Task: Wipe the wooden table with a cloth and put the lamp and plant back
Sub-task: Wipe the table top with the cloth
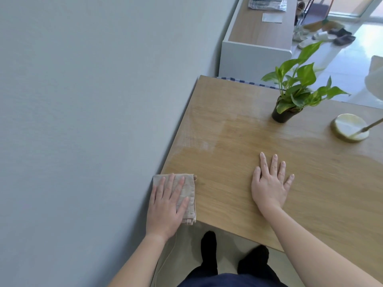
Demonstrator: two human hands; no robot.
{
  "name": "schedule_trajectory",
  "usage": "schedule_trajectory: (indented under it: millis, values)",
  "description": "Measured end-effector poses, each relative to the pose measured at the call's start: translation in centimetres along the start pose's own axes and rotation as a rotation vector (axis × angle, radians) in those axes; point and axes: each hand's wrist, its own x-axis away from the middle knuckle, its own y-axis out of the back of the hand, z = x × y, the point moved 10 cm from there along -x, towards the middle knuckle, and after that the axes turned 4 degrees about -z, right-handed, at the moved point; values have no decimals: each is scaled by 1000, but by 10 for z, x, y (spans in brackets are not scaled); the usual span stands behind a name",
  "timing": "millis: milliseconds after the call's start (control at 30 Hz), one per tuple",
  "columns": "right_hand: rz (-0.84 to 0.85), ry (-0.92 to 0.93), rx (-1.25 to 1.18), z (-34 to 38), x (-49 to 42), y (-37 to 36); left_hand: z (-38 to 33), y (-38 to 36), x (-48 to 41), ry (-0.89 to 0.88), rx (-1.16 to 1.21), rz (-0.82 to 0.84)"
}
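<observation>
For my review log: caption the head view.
Left hand presses cloth at table corner, right hand flat; plant and lamp stand beyond.

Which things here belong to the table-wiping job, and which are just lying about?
Job: cloth under the left hand; right hand flat on the wooden table; plant; lamp.
Lying about: shoes; papers on the far cabinet.

A plain grey wall fills the left side; beyond, a low white cabinet with a wooden top stands against it, silvery sheets lying on that top; the pale glossy floor catches daylight from a glazed door; shoes and slippers are scattered near it.
</observation>
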Motion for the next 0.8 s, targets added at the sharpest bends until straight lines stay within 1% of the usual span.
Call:
schedule_trajectory:
  millis: [433, 633, 800]
  values:
    - [-17, 9, -14, 5, -1, 3, 5, 2, -5, 36, -33, 0]
    - [-25, 5, 15, 4, -5, 0, 0, 2, -35, 7, -42, 2]
    - [-29, 11, 30, 7, -6, -1, -8, 7, -87, -41, -38, -7]
